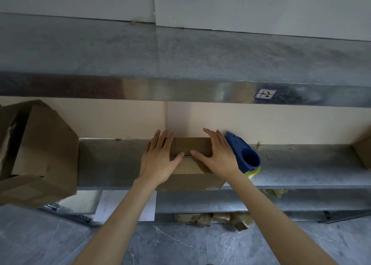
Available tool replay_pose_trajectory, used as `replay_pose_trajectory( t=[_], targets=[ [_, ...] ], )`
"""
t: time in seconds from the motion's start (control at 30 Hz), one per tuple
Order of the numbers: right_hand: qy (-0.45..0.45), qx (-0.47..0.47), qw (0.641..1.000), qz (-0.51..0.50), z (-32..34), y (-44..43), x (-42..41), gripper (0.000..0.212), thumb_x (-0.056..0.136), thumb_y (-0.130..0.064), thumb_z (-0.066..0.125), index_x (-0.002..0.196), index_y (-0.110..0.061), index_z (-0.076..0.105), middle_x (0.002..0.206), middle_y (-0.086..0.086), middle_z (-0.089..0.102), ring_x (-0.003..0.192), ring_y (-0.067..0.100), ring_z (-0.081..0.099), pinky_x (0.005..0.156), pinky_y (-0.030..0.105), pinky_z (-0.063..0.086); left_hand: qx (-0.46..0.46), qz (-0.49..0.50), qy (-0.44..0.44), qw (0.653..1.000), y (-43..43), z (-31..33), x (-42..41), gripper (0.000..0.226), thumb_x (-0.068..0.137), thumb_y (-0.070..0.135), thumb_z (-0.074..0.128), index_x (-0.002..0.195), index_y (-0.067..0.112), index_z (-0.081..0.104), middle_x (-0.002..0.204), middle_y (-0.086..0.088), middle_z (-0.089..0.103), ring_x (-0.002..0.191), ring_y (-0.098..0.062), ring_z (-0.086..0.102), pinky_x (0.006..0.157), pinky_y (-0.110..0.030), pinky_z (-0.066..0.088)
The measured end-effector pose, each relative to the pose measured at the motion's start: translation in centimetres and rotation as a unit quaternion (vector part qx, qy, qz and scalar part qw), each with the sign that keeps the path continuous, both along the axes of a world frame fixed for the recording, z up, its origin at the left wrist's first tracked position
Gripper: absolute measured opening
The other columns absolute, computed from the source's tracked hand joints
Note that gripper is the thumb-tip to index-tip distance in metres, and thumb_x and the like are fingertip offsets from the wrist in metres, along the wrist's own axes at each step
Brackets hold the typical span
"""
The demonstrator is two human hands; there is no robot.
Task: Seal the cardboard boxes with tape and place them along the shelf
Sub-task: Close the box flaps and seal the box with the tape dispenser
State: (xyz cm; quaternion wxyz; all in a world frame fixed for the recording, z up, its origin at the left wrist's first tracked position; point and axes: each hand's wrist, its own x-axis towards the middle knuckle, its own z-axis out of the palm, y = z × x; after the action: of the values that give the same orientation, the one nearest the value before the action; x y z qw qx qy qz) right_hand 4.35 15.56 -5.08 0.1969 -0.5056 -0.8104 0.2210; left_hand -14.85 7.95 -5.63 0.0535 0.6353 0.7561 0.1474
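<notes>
1. To your left, a big box (44,144) sits tilted on the shelf (112,160) with another carton under it, and both jut out past the shelf's front edge. There's a bare stretch of metal between them and your work.
2. A blue dispenser (244,154) stands just right of the box (190,145), close against your right hand (218,156). Its yellow roll (254,171) peeks out at the bottom.
3. Far right, another carton (363,152) is cut off by the frame edge, well apart from you.
4. Above, the upper shelf (180,54) overhangs, and there's a label (265,94) on its front lip with a handwritten mark.
5. Below the shelf you've got a white sheet (112,204), and tape scraps (212,218) are bunched on the floor (180,244).
6. The box sits mid-shelf against the beige wall (120,120), its front face hanging slightly over the edge.
7. Your hands cover most of the box top. Only a strip of the centre seam shows between them, and I can't tell whether there's tape on it.
8. The sheet's print is too faint to read.
9. Your left hand (160,156) lies flat on the left half of the top, palm down, with the fingers (162,138) straight, close together and reaching to the back edge.
10. Your right hand mirrors it on the right half, fingers (212,136) straight and slightly spread.
11. Both thumbs point inward along the seam, tips nearly meeting. Your forearms run up from the bottom of the view and converge on the box.
</notes>
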Motion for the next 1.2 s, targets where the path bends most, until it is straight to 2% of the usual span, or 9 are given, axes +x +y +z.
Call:
replay_pose_trajectory(
  t=[0.13, 0.23, 0.33, 0.53, 0.67, 0.73, 0.83, 1.03, 1.2],
  targets=[
    [-0.041, 0.02, 0.999, -0.025, 0.0, -0.2, -0.2, 0.09, 0.078, -0.078, 0.051, 0.15, -0.032, 0.023, 0.156, -0.001, 0.03, 0.148, 0.023, 0.019, 0.115, 0.049, 0.032, -0.01, 0.005, 0.066, 0.998, -0.1, 0.2, 0.2, 0.078, 0.093, 0.068, 0.03, 0.156, 0.021, 0.019, 0.164, -0.003, 0.018, 0.153, -0.024, 0.007, 0.122, -0.047, 0.012],
    [0.024, -0.031, 0.997, -0.061, 0.1, -0.1, 0.0, 0.098, 0.072, -0.082, 0.051, 0.15, -0.037, 0.011, 0.154, -0.002, 0.032, 0.14, 0.022, 0.033, 0.102, 0.046, 0.047, -0.01, -0.005, 0.085, 0.996, 0.3, 0.3, 0.0, 0.083, 0.091, 0.071, 0.029, 0.155, 0.019, 0.02, 0.163, -0.004, 0.02, 0.152, -0.025, 0.008, 0.122, -0.049, 0.009],
    [0.026, -0.048, 0.996, -0.07, 0.1, 0.0, 0.1, 0.094, 0.077, -0.073, 0.058, 0.15, -0.037, 0.011, 0.151, -0.002, 0.034, 0.135, 0.021, 0.04, 0.089, 0.041, 0.051, -0.013, -0.016, 0.035, 0.999, 0.4, 0.1, -0.2, 0.086, 0.091, 0.071, 0.033, 0.157, 0.019, 0.016, 0.164, 0.0, 0.015, 0.153, -0.021, 0.003, 0.124, -0.044, 0.01],
    [0.156, -0.137, 0.978, -0.035, -0.1, 0.9, 1.3, 0.069, 0.087, -0.055, 0.062, 0.146, -0.036, 0.03, 0.148, -0.008, 0.033, 0.132, 0.008, 0.033, 0.099, 0.024, 0.03, 0.017, -0.032, -0.121, 0.992, 0.0, -0.2, -1.9, 0.084, 0.091, 0.066, 0.044, 0.158, 0.026, 0.013, 0.165, 0.014, 0.006, 0.151, -0.005, -0.007, 0.117, -0.04, 0.026],
    [0.193, -0.206, 0.958, -0.054, -0.9, 0.7, 2.3, 0.063, 0.09, -0.043, 0.064, 0.144, -0.033, 0.032, 0.119, -0.022, 0.044, 0.117, 0.007, 0.043, 0.083, 0.004, 0.038, 0.025, 0.011, -0.221, 0.975, -0.5, -0.8, -2.1, 0.075, 0.094, 0.049, 0.057, 0.155, 0.026, 0.02, 0.164, 0.01, 0.012, 0.151, -0.013, 0.012, 0.12, -0.042, 0.028],
    [0.196, -0.211, 0.956, -0.057, -0.9, 0.8, 2.1, 0.064, 0.09, -0.045, 0.064, 0.144, -0.034, 0.032, 0.116, -0.021, 0.043, 0.113, 0.007, 0.044, 0.08, 0.007, 0.039, 0.041, 0.017, -0.251, 0.967, -0.3, -0.9, -2.0, 0.072, 0.094, 0.041, 0.062, 0.154, 0.026, 0.025, 0.163, 0.01, 0.014, 0.146, -0.013, 0.024, 0.117, -0.033, 0.029],
    [0.216, -0.207, 0.953, -0.05, -1.1, 0.8, 2.4, 0.066, 0.088, -0.046, 0.066, 0.144, -0.037, 0.032, 0.126, -0.016, 0.04, 0.118, 0.006, 0.04, 0.094, 0.022, 0.036, 0.047, 0.066, -0.384, 0.92, -0.5, -1.1, -2.0, 0.079, 0.088, 0.038, 0.072, 0.152, 0.028, 0.027, 0.156, 0.01, 0.028, 0.135, -0.008, 0.033, 0.107, -0.023, 0.03],
    [0.225, -0.224, 0.947, -0.05, -0.6, 0.4, 2.3, 0.062, 0.089, -0.043, 0.065, 0.141, -0.039, 0.033, 0.112, -0.033, 0.037, 0.1, -0.011, 0.044, 0.071, 0.001, 0.039, 0.056, 0.109, -0.528, 0.841, -0.5, -1.6, -1.8, 0.067, 0.089, 0.021, 0.072, 0.145, 0.03, 0.035, 0.129, 0.015, 0.046, 0.116, -0.004, 0.046, 0.076, -0.001, 0.04],
    [0.246, -0.219, 0.943, -0.045, -0.7, -0.2, 2.5, 0.053, 0.091, -0.042, 0.062, 0.137, -0.042, 0.034, 0.116, -0.034, 0.036, 0.104, -0.015, 0.04, 0.078, 0.007, 0.038, 0.062, 0.063, -0.577, 0.812, -1.5, -1.8, -1.9, 0.065, 0.096, 0.004, 0.059, 0.15, 0.025, 0.031, 0.145, 0.011, 0.039, 0.13, -0.004, 0.042, 0.095, -0.008, 0.04]
  ],
)
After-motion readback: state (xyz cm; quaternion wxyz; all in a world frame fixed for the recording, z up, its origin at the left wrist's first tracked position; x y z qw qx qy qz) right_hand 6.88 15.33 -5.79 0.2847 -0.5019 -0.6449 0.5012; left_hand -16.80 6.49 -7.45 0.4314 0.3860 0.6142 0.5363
